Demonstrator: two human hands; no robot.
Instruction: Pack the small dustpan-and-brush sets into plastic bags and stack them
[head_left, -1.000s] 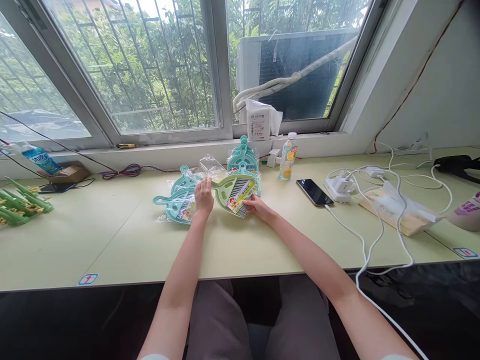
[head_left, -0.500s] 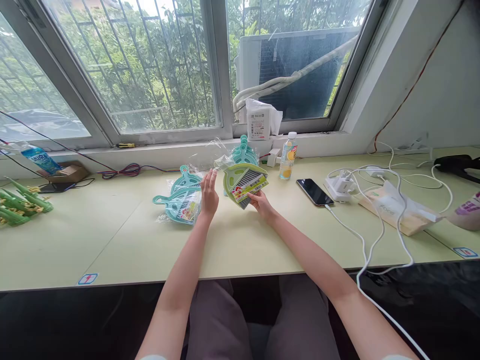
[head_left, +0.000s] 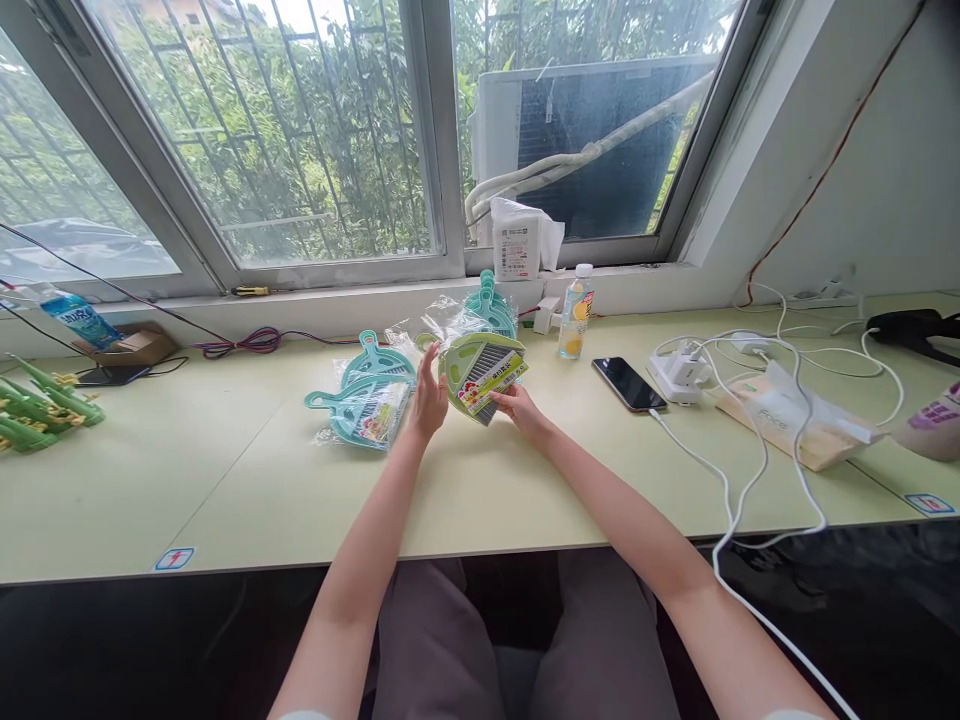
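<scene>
A small green dustpan and brush set [head_left: 480,365] in clear plastic, with a bright printed label, is raised just above the table. My right hand [head_left: 519,408] pinches its lower right edge. At its left edge is my left hand [head_left: 430,400], fingers pointing up and thumb against the set, closed on that side. Loose clear wrap bunches above the set. Left of my left hand lie teal dustpan and brush sets [head_left: 360,405] in plastic, overlapping. More teal sets [head_left: 489,305] stand behind the green one, partly hidden by it.
A drink bottle [head_left: 576,312] and a phone [head_left: 628,384] are to the right, with a power strip [head_left: 679,375], white cables and a tissue pack [head_left: 799,415] farther over. A tissue box [head_left: 517,245] sits on the sill. Green artificial plants [head_left: 45,410] lie far left.
The green set has shifted slightly left, and its loose wrap now spreads upward and left. My left hand has moved right from beside the teal sets to the green set's edge.
</scene>
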